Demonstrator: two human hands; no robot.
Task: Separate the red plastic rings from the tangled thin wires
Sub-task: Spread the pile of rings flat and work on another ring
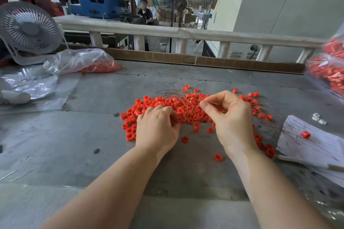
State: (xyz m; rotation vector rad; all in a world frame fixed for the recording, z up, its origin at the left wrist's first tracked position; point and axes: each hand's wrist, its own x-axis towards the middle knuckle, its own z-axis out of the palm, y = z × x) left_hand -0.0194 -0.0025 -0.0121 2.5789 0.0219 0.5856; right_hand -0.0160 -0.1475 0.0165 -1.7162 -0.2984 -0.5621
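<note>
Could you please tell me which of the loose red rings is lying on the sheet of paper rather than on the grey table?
It is the single red ring on the white paper at the right edge; all other loose rings lie on the grey table.

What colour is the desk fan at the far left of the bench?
White, grille and frame alike; the head view shows it.

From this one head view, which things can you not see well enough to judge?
- Left hand fingertips: curled down into the red rings, so what they hold is hidden.
- Thin wires: too fine to trace; the right hand covers part of the tangle.
- Bags of rings: cut off by the right edge.
- Paper sheet: writing too small to read.
</note>
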